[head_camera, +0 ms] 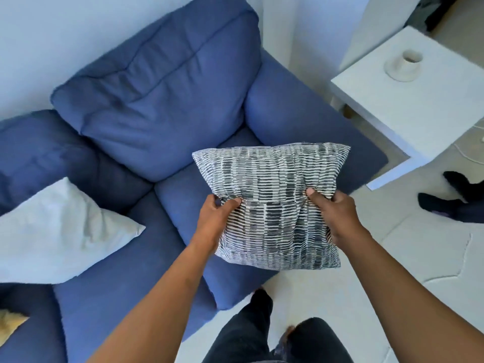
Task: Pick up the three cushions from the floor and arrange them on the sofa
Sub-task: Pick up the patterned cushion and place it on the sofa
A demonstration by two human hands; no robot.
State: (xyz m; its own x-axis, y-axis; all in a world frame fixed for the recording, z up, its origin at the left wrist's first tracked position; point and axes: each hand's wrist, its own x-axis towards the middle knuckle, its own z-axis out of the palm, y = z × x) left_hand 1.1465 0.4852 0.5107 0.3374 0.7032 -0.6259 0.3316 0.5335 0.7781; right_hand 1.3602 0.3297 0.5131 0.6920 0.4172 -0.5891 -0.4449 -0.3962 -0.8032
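Observation:
I hold a grey-and-white patterned cushion (pixel 275 189) in the air over the right end of the blue sofa (pixel 162 106). My left hand (pixel 216 218) grips its left side and my right hand (pixel 337 216) grips its right side, thumbs pressed into the front. A white cushion (pixel 55 231) lies on the sofa seat at the left. A corner of a yellow cushion (pixel 10 326) shows at the bottom left edge, on the sofa.
A white side table (pixel 419 121) stands to the right of the sofa arm with a white cup on a saucer (pixel 404 65). Dark slippers (pixel 455 200) lie on the pale floor at the right. My dark-trousered legs (pixel 262 336) stand at the sofa's front edge.

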